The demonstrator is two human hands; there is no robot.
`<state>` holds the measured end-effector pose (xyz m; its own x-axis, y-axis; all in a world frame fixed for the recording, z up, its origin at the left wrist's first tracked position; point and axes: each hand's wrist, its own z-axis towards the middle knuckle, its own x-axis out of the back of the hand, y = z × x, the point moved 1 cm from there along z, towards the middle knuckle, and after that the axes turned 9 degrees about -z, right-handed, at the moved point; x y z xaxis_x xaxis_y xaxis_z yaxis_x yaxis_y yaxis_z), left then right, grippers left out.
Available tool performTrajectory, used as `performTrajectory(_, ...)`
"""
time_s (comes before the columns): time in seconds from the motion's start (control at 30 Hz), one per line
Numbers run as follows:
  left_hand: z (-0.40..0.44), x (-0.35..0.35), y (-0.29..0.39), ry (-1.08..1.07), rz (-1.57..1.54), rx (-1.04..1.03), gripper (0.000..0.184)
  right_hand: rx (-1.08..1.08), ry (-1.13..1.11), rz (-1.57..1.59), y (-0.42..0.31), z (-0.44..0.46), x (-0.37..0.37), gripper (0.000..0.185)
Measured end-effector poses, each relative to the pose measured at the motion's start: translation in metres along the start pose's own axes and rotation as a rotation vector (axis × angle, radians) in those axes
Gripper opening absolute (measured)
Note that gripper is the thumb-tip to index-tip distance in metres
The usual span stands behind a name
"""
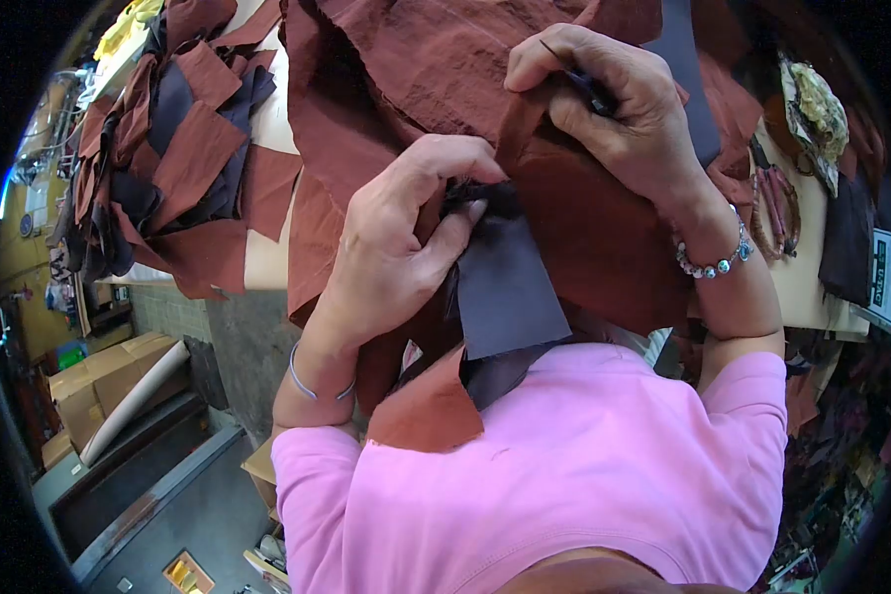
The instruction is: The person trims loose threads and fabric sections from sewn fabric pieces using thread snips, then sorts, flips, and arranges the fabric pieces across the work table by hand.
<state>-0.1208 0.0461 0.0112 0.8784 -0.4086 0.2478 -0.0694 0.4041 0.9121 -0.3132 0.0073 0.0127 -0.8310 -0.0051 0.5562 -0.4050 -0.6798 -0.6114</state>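
Note:
My left hand [401, 233] is closed on the gathered top of a dark grey fabric strip [510, 287], whose lower end hangs over my pink shirt. A rust-coloured fabric piece [431, 401] hangs beside and below that strip. Up and to the right, my right hand [614, 99] is curled around a small dark tool [592, 91], its thumb and fingers at the edge of a large reddish-brown cloth [594, 218]. Part of the tool is hidden in the palm. The cloth spreads under both hands.
A heap of rust and dark fabric pieces [183, 129] lies at the table's left. At the right are red-handled scissors [777, 203] and a pale crumpled bundle [815, 114]. Cardboard boxes [114, 381] stand on the lower left, beyond the table edge.

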Motion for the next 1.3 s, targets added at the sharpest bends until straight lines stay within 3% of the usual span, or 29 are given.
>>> performTrajectory(0.07, 0.0, -0.002, 0.002, 0.018, -0.064, 0.096, 0.028, 0.001, -0.002, -0.009, -0.001, 0.001, -0.001, 0.019)
performTrajectory(0.17, 0.003, 0.007, 0.005, -0.155, 0.03, 0.193, 0.022, -0.028, -0.03, 0.007, 0.003, 0.002, -0.006, 0.019)
performTrajectory(0.27, 0.004, 0.004, 0.007, -0.079, -0.125, 0.366, 0.014, -0.004, -0.074, -0.046, 0.004, 0.004, -0.007, 0.02)
performTrajectory(0.4, 0.005, 0.006, -0.004, -0.131, -0.122, 0.249, 0.019, 0.022, 0.012, -0.225, -0.015, 0.0, 0.009, 0.023)
performTrajectory(0.53, 0.004, 0.003, -0.007, 0.027, -0.447, 0.455, 0.024, 0.128, -0.156, -0.094, -0.041, -0.026, 0.0, 0.033)
performTrajectory(0.63, 0.006, 0.009, -0.006, 0.029, -0.615, 0.576, 0.026, 0.235, -0.244, -0.367, -0.044, -0.048, -0.019, 0.037)
performTrajectory(0.7, 0.005, 0.008, -0.009, 0.015, -0.46, 0.524, 0.025, 0.357, -0.227, -0.52, -0.043, -0.054, -0.026, 0.032)
performTrajectory(0.8, 0.003, 0.006, -0.01, 0.007, -0.332, 0.424, 0.02, 0.337, -0.229, -0.408, -0.042, -0.057, -0.027, 0.029)
performTrajectory(0.87, 0.004, 0.009, -0.012, -0.051, -0.19, 0.294, 0.018, 0.165, -0.2, -0.062, -0.037, -0.053, -0.021, 0.037)
performTrajectory(0.93, 0.004, 0.01, -0.01, -0.049, -0.202, 0.309, 0.021, 0.034, -0.111, 0.056, -0.032, -0.05, -0.016, 0.037)
performTrajectory(1.1, 0.005, 0.009, -0.007, -0.057, -0.169, 0.29, 0.028, -0.369, -0.09, 0.233, -0.023, -0.05, -0.017, 0.017)
performTrajectory(1.2, 0.005, 0.012, -0.006, -0.053, -0.258, 0.411, 0.031, -0.478, -0.142, 0.307, -0.02, -0.051, -0.018, 0.021)
performTrajectory(1.3, 0.003, 0.011, -0.006, -0.027, -0.362, 0.509, 0.036, -0.367, -0.037, 0.214, -0.02, -0.052, -0.022, 0.029)
